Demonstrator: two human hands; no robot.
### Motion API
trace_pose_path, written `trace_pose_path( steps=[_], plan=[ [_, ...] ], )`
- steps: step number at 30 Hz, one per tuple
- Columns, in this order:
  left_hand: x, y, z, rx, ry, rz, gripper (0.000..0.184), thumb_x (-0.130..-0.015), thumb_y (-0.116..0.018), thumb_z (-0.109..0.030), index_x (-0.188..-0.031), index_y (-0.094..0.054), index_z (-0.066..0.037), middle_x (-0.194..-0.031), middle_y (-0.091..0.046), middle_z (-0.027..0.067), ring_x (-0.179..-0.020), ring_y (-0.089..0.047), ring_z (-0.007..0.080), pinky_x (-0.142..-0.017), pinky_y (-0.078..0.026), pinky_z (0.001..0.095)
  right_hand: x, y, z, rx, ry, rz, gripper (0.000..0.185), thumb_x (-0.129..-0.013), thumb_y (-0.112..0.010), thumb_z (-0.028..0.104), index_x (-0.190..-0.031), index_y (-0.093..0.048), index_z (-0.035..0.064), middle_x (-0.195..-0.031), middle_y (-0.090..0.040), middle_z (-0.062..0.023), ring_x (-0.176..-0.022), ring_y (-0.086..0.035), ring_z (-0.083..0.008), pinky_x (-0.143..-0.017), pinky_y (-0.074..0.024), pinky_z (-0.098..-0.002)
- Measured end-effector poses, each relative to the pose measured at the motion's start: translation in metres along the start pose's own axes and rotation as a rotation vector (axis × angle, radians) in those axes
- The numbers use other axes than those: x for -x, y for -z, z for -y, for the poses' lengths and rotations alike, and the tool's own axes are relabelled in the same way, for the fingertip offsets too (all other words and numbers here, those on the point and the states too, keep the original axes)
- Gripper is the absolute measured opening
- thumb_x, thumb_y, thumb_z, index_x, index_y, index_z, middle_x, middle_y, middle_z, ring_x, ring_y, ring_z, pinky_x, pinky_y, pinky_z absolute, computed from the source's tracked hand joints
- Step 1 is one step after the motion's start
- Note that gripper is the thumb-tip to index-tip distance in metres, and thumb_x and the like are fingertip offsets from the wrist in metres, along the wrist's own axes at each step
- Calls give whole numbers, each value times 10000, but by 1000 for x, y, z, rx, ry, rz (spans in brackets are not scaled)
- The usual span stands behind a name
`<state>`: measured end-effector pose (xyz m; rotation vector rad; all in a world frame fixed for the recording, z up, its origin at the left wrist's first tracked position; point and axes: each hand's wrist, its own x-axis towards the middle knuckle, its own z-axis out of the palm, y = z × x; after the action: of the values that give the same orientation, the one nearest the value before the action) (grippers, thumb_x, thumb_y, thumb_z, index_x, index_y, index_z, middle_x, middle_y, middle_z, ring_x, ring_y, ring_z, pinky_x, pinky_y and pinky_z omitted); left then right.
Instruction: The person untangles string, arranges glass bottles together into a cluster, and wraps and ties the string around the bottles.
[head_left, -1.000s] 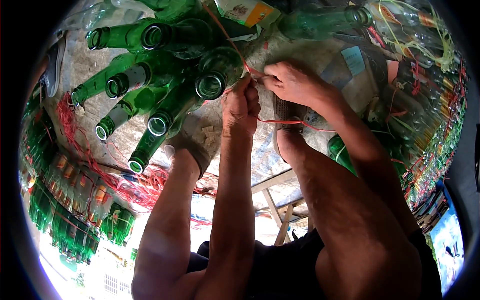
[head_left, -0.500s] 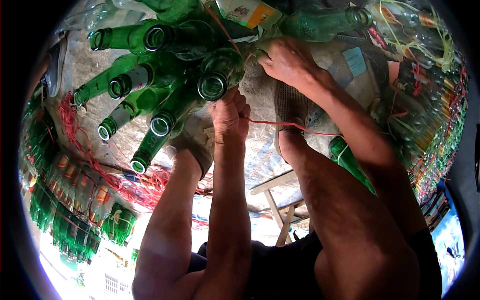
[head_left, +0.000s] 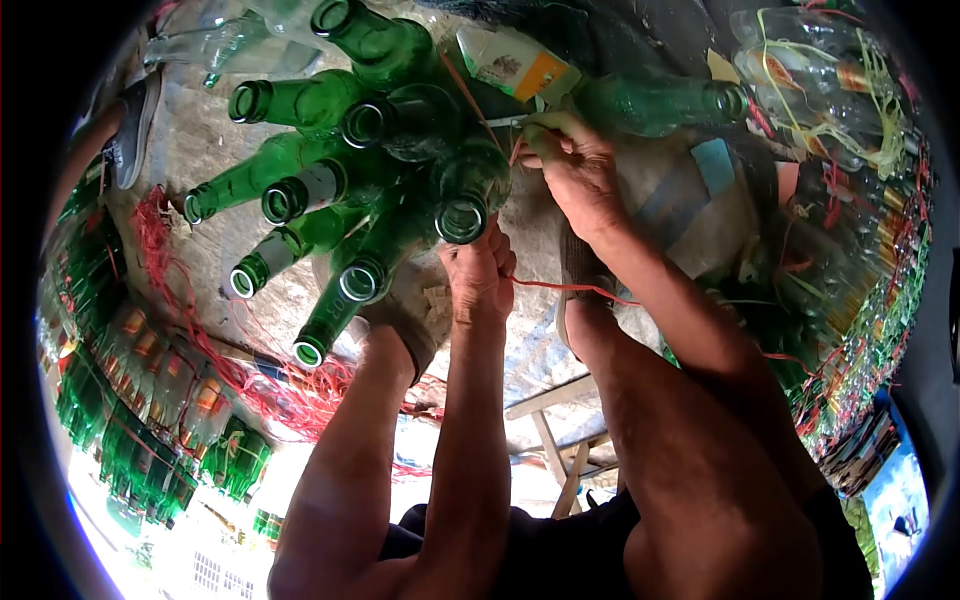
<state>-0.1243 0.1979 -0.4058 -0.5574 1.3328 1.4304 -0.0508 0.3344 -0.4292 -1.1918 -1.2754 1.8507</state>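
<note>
A cluster of green glass bottles leans together in front of me, most of their necks pointing toward me and to the left. A red plastic string runs over the cluster's right side down to my right hand. That hand pinches the string between thumb and fingers, just right of the bottles. My left hand is closed in a fist below the nearest bottle mouth, gripping red string. From this fist a length of string stretches right across my shin. The bottles partly hide the left fingers.
Tangled red string lies on the floor at the left. Stacked bottle bundles line the left, with more bottles at the right. A loose green bottle and a carton lie beyond my right hand. A wooden stool stands below.
The bottle cluster and my left hand appear further right and lower in view. My right hand has turned and dropped slightly, with string now visible at its fingertips.
</note>
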Motion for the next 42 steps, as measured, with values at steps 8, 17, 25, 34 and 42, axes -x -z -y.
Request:
trace_pose_path(
  steps=[8, 17, 25, 34, 42],
  plan=[
    [-1, 1, 3, 12, -42, -41, 162, -961, -738, -160, -1077, -722, -48, -588, -320, -114, -470, -251, 36, -455, -204, 246, -25, -12, 8, -608, -396, -59, 147, -991, -566, 44, -1086, -675, 19, -800, -610, -23, -642, -550, -108, -562, -461, -246],
    [0, 2, 2, 26, -99, 3, 190, -948, -754, -157, -1068, -729, -12, -580, -334, -120, -460, -251, 33, -452, -206, 252, -28, -17, 29, -303, -476, 42, 138, -993, -651, 148, -1062, -708, 42, -820, -619, -4, -603, -513, -71, -533, -456, -245],
    [-3, 7, 4, 31, -91, 31, 214, -957, -740, -154, -1105, -711, -2, -590, -334, -120, -463, -264, 38, -457, -214, 256, -19, -2, 17, -352, -464, 142, 231, -1058, -615, 269, -981, -653, 55, -756, -586, -4, -617, -542, -111, -599, -502, -284],
    [-1, 3, 4, 20, -96, 0, 199, -943, -756, -150, -1064, -724, 4, -577, -351, -118, -455, -257, 38, -453, -206, 256, -36, -10, 23, -459, -512, 53, 250, -1058, -562, 242, -852, -588, 104, -637, -403, 69, -532, -400, -83, -512, -337, -255],
    [17, -9, -8, 34, -136, -102, 64, -911, -755, -87, -918, -713, -40, -580, -354, -107, -462, -249, 37, -464, -199, 267, -57, -31, 14, 117, -97, 104, 357, -958, -551, 113, -616, -485, 32, -609, -423, 69, -599, -389, -56, -546, -360, -296]
  ],
)
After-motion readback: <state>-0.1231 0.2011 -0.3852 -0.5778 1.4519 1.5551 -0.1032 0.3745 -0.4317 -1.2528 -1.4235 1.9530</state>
